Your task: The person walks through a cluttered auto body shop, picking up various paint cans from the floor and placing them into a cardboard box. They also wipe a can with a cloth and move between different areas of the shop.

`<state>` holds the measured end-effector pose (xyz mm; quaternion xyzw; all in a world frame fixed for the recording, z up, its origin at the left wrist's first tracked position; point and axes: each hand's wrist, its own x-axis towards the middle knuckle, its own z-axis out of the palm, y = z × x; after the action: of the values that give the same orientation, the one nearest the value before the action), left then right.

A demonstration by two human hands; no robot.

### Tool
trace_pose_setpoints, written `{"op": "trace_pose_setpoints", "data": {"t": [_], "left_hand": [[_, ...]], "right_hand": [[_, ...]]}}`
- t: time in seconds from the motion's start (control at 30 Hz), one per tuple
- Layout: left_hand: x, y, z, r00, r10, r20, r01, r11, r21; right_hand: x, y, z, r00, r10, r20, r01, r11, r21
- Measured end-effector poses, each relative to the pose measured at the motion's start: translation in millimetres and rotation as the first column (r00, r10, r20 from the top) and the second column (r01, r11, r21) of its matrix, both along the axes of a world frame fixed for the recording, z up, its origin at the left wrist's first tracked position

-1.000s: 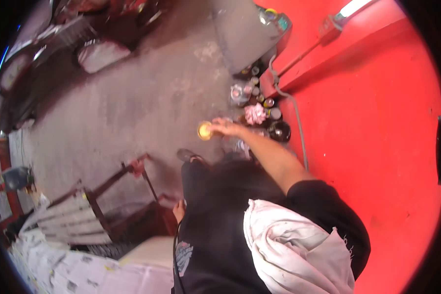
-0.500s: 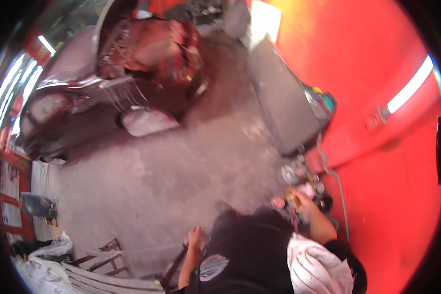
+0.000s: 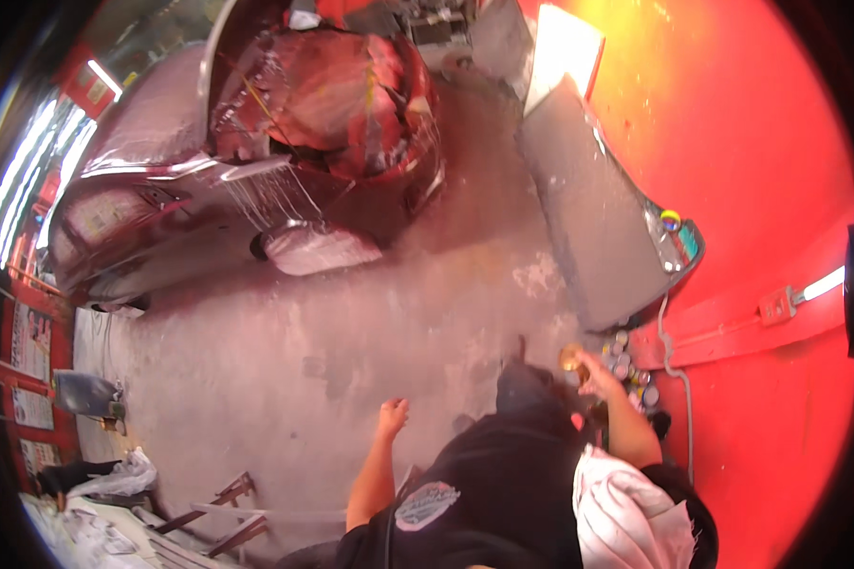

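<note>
My right hand (image 3: 596,377) is closed around a small round amber-gold container (image 3: 571,357), held out low beside the red wall. Several small cans and jars (image 3: 624,365) are clustered just beyond that hand. My left hand (image 3: 395,415) hangs over the floor in a loose fist, with nothing visible in it. A pale cloth (image 3: 626,512) drapes over the right side of my dark shirt.
A dark red car (image 3: 285,171) with its end compartment exposed stands at the far left. A large grey board (image 3: 598,218) lies by the red wall (image 3: 769,436), with a grey hose (image 3: 678,379) nearby. A wooden frame (image 3: 223,512) stands at lower left, near a dark bin (image 3: 87,394).
My right hand has lifted the amber container away from the cluster of cans. My left hand has swung slightly up and right. The view has shifted, and a leg has come forward.
</note>
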<state>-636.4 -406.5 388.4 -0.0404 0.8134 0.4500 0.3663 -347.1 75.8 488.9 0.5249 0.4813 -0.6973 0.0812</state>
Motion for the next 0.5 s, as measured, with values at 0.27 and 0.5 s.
{"op": "trace_pose_setpoints", "data": {"t": [0.27, 0.5], "left_hand": [[-4.9, 7.9, -54.1, 0.968, -0.171, 0.184, 0.181, 0.983, -0.037], [-127.5, 157.0, -53.1, 0.927, 0.024, 0.374, -0.051, 0.997, 0.062]], "right_hand": [[-93.5, 102.8, -39.2, 0.996, -0.036, 0.086, 0.034, 0.999, 0.025], [-208.2, 249.9, -11.5, 0.99, -0.077, 0.12, 0.075, 0.997, 0.019]]}}
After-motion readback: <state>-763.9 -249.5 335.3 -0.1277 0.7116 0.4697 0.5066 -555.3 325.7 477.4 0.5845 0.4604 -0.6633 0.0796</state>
